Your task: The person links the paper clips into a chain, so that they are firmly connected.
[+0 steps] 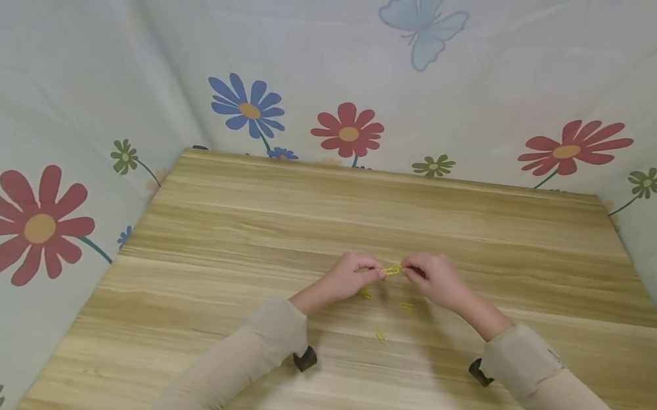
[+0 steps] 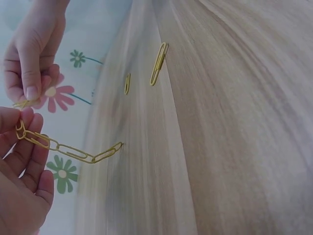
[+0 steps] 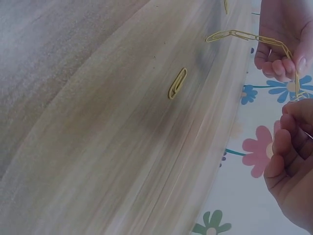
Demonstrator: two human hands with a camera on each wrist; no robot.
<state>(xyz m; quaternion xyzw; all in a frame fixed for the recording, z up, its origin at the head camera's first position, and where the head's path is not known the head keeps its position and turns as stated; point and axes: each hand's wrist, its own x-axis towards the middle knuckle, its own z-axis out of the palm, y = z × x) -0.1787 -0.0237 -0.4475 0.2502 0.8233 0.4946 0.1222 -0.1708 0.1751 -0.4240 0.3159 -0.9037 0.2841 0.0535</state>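
Observation:
The left hand (image 1: 351,276) pinches a chain of linked yellow paper clips (image 2: 73,152) between thumb and fingers. From that hand (image 2: 22,181) the chain hangs in several links, its lower end at or near the tabletop. Facing it, the right hand (image 1: 436,281) pinches a yellow clip at the chain's upper end; in the left wrist view the right hand's (image 2: 34,58) thumb and finger hold its tip. Between the hands a stretch of yellow clips (image 1: 392,270) shows. Whether the clip at the right fingertips is linked to the chain, I cannot tell.
Two loose yellow clips lie on the wooden table (image 1: 243,223), one (image 1: 407,306) below the right hand, the other (image 1: 380,335) closer to the front. A white cloth with printed flowers (image 1: 462,112) stands behind and at the sides. Black wrist pieces (image 1: 305,359) sit under both sleeves.

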